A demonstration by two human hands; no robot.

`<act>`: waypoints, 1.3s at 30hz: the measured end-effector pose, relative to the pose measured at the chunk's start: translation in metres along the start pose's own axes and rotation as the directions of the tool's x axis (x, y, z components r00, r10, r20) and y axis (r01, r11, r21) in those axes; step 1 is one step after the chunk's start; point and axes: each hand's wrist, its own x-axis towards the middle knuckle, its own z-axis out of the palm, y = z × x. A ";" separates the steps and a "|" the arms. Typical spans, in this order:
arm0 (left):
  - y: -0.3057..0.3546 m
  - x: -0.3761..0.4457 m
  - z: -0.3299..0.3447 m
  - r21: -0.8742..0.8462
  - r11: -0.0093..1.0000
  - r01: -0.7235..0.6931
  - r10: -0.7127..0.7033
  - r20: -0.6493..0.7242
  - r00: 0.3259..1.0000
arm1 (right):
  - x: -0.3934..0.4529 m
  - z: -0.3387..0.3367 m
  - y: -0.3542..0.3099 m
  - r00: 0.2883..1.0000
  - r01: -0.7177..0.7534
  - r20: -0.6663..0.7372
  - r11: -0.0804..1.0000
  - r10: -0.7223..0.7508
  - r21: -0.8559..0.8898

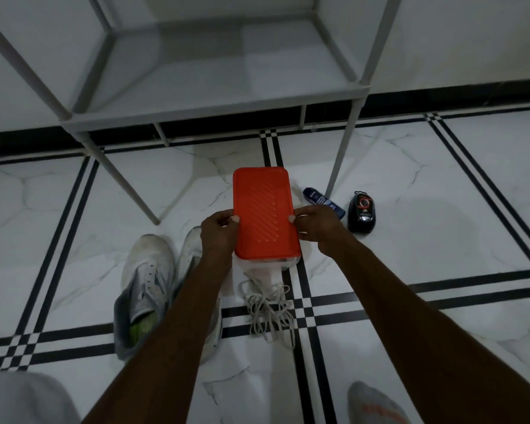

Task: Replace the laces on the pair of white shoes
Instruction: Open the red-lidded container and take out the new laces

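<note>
Both bare forearms reach up-frame; left hand (pixel 219 229) and right hand (pixel 314 223) grip the red-lidded clear plastic box (pixel 262 214) at centre. Left of it, two white shoes (pixel 149 270) look unlaced; loose white laces (pixel 270 310) lie below the box. Relacing seems unstarted.

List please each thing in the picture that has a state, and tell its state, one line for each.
red-lidded container: lid on, held above the floor
left hand: grips the container's left edge
right hand: grips the container's right edge
white shoes: on the floor, eyelets without laces
loose laces: tangled pile on the floor
blue tube: lying down
black bottle: lying on the floor
</note>
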 end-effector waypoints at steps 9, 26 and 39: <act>0.062 -0.063 -0.031 -0.091 0.992 -0.087 0.092 0.046 0.995 | -0.077 0.000 -0.049 0.997 0.045 0.053 0.997 -0.049 0.069; 0.084 -0.088 -0.053 -0.210 0.977 -0.026 0.095 0.324 0.941 | -0.120 -0.004 -0.067 0.971 0.152 0.167 0.982 -0.170 0.114; 0.161 -0.120 -0.062 -0.329 0.930 -0.163 0.237 0.196 0.952 | -0.161 -0.049 -0.132 0.937 0.197 0.206 0.915 -0.281 0.351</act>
